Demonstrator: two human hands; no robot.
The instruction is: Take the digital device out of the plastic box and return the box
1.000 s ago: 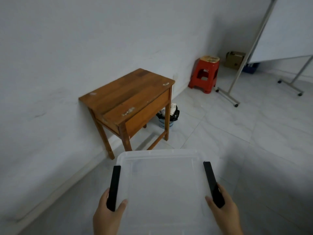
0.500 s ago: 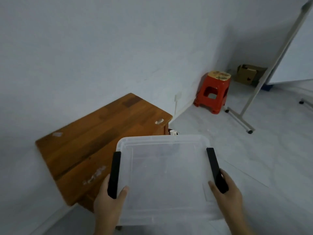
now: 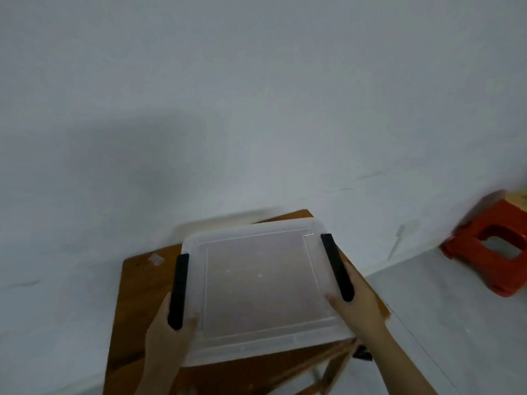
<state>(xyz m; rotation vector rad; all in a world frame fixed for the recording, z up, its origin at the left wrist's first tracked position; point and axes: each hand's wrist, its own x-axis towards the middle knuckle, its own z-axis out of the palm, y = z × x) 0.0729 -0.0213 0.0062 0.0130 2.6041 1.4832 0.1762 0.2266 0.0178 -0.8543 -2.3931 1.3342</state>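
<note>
Since half a second ago the translucent lidded plastic box (image 3: 258, 286) has come forward over the brown wooden tabletop (image 3: 137, 297), which earlier lay mostly to its left and now shows on both sides beneath it. The red plastic stool (image 3: 490, 252) has slid from the upper right to the frame's 3 o'clock edge, and the metal stand and cardboard carton are out of view.

The left hand (image 3: 168, 334) is closed around the box's left side at 7 o'clock, thumb on the lid, fingers wrapped under the long black latch handle (image 3: 178, 290). The right hand (image 3: 358, 307) grips the opposite side at 4 o'clock, thumb pressed on the lid beside the other black latch handle (image 3: 336, 266). The box sits level between them, lid shut; whether it touches the tabletop cannot be told. Its cloudy lid shows only a brownish tint, so the digital device cannot be made out.

Outward, a small piece of clear tape (image 3: 156, 259) lies on the tabletop at 10 o'clock of the box. A pale grey wall (image 3: 256, 95) fills the upper frame, and grey floor (image 3: 470, 337) spreads at 4 o'clock.
</note>
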